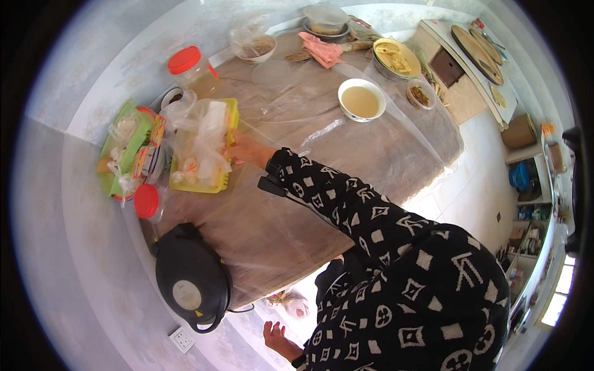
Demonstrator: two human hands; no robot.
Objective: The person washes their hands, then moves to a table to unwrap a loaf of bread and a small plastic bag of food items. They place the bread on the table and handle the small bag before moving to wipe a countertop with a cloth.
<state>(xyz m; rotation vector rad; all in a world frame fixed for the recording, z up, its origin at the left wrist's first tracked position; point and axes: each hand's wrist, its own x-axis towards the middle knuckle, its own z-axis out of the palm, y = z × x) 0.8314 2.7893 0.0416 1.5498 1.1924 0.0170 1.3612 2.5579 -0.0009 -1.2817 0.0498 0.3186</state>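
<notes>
My right hand (pixel 250 150) is on the near long side of a yellow plastic basket (pixel 233 113), its fingers around the rim; they are slightly blurred. In the basket lie clear plastic bags (pixel 209 134), some with pale contents. My left hand (pixel 280 342) is held low, beyond the table's edge, fingers apart and slightly curled, with nothing in it. A black round electric appliance (pixel 192 273) with a handle stands at the table's lower left end. A white bowl of cloudy liquid (pixel 361 100) sits on the plastic-covered table (pixel 297 232).
Left of the basket are a green basket (pixel 113 143) and red-lidded jars (pixel 184 60). A pink cloth (pixel 322 50), a yellow bowl with flat food (pixel 397 58) and a small tub (pixel 421 94) lie along the far side. A wall socket (pixel 181 339) is below the appliance; shelves (pixel 533 185) stand at right.
</notes>
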